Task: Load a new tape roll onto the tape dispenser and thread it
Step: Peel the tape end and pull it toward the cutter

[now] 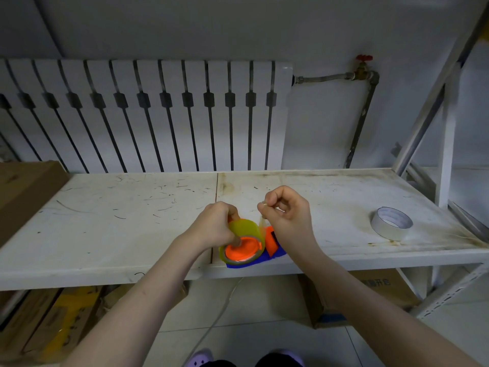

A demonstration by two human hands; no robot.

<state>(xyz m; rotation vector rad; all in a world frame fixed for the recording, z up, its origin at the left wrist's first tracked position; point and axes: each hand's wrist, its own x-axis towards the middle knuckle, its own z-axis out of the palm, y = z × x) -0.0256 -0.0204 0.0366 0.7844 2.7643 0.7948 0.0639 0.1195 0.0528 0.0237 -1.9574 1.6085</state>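
Note:
A yellowish clear tape roll (244, 229) sits on the orange hub of a blue and orange tape dispenser (272, 246) at the front edge of the white shelf (132, 207). My left hand (215, 225) grips the roll from the left, thumb on the orange hub. My right hand (287, 210) is just right of and above the roll. Its thumb and forefinger pinch the free tape end (262, 218), which rises as a short strip from the roll. The dispenser's far part is hidden behind my right hand.
A white tape roll (391, 226) lies flat on the shelf at the right. A cardboard box (23, 192) rests on the shelf's left end. A radiator (143, 115) lines the wall behind. More boxes (370, 292) stand on the floor below, and a shelf upright (447, 154) rises at the right.

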